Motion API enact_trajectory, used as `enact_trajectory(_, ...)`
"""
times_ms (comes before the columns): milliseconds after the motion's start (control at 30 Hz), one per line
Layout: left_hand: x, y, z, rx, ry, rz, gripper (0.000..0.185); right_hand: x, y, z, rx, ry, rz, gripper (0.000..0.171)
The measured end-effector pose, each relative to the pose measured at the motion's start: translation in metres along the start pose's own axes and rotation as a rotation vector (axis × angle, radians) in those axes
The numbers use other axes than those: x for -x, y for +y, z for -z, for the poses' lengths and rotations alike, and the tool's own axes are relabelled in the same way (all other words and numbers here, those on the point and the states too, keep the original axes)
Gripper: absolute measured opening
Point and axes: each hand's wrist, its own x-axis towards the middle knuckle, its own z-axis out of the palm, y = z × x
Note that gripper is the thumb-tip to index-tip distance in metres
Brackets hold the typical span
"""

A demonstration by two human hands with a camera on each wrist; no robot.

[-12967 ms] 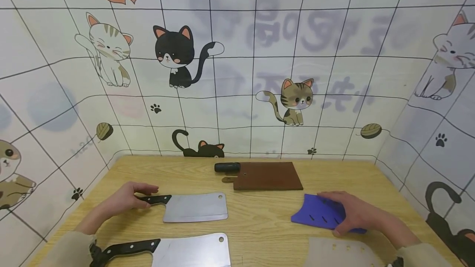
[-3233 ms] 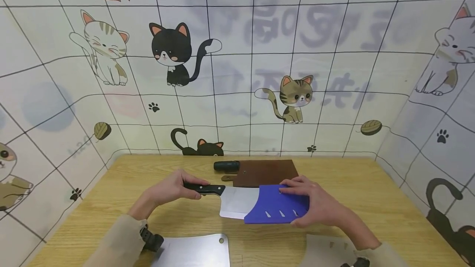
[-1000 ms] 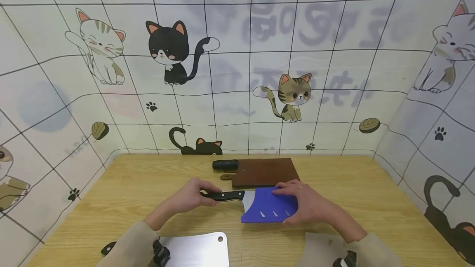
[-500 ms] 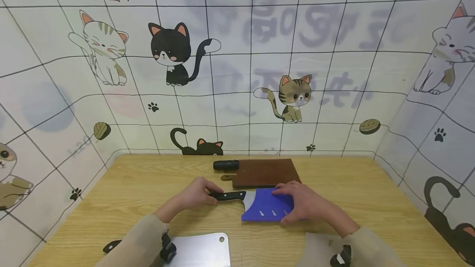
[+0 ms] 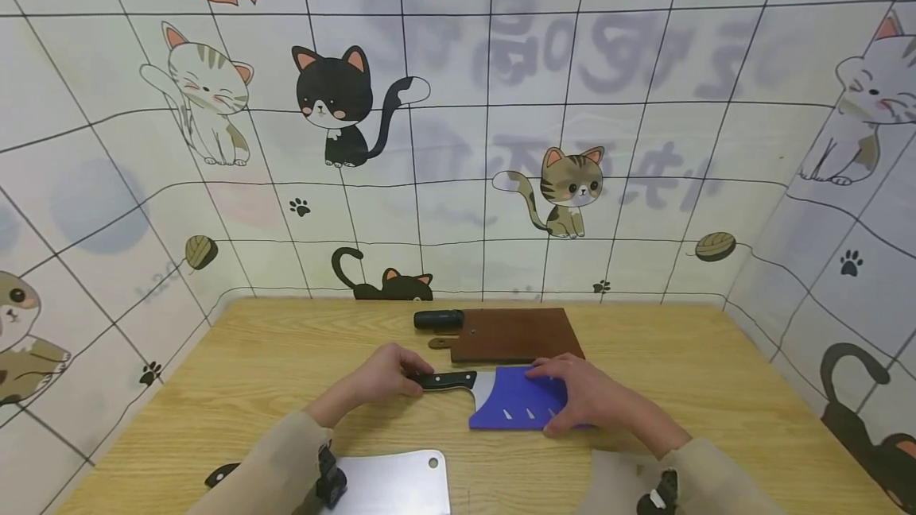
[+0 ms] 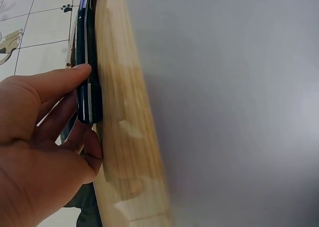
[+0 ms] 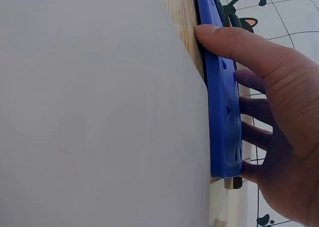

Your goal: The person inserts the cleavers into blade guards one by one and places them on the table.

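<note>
- A cleaver (image 5: 458, 382) with a black riveted handle is laid flat on the wooden table, its steel blade almost wholly sheathed.
- A blue plastic blade cover (image 5: 514, 408), marked by three small slots, is fitted over the blade, flat on the table.

At twelve o'clock on the wooden table (image 5: 272, 356) we see a dark brown cutting board (image 5: 511, 335), lying flat, with a black cylinder (image 5: 438, 319) touching its left end. At six o'clock, by the near edge, lies a second cleaver (image 5: 390, 485), bare blade flat. Around us stands a cat-print backdrop (image 5: 458, 125).
</note>
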Motion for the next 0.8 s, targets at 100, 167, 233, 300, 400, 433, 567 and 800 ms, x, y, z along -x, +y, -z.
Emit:
enact_trajectory(100, -0.001, 0.002, 0.000, -0.015, 0.009, 0.004, 0.028, 0.000, 0.002, 0.000, -0.021, -0.003, 0.004, 0.080)
enact_trajectory(167, -0.001, 0.002, -0.001, -0.022, 0.016, 0.009, 0.028, 0.000, 0.002, 0.000, -0.032, -0.004, 0.006, 0.081)
enact_trajectory(233, -0.002, 0.003, -0.001, -0.025, 0.019, 0.012, 0.029, 0.000, 0.003, 0.000, -0.036, -0.006, 0.010, 0.081)
enact_trajectory(300, -0.002, 0.003, -0.001, -0.027, 0.020, 0.012, 0.030, 0.000, 0.003, 0.000, -0.037, -0.008, 0.019, 0.081)
enact_trajectory(400, 0.000, 0.003, 0.000, -0.025, 0.021, 0.012, 0.034, 0.001, 0.004, 0.001, -0.016, -0.006, 0.046, 0.080)
enact_trajectory(433, 0.001, 0.003, 0.001, -0.030, 0.024, 0.013, 0.035, 0.002, 0.004, 0.002, -0.009, -0.001, 0.054, 0.079)
enact_trajectory(567, 0.010, 0.005, 0.008, -0.024, 0.041, 0.038, 0.040, 0.009, 0.003, 0.008, 0.031, 0.035, 0.091, 0.077)
enact_trajectory(800, 0.043, 0.011, 0.036, -0.017, 0.048, 0.001, 0.043, 0.039, 0.001, 0.025, 0.076, 0.070, 0.096, 0.078)
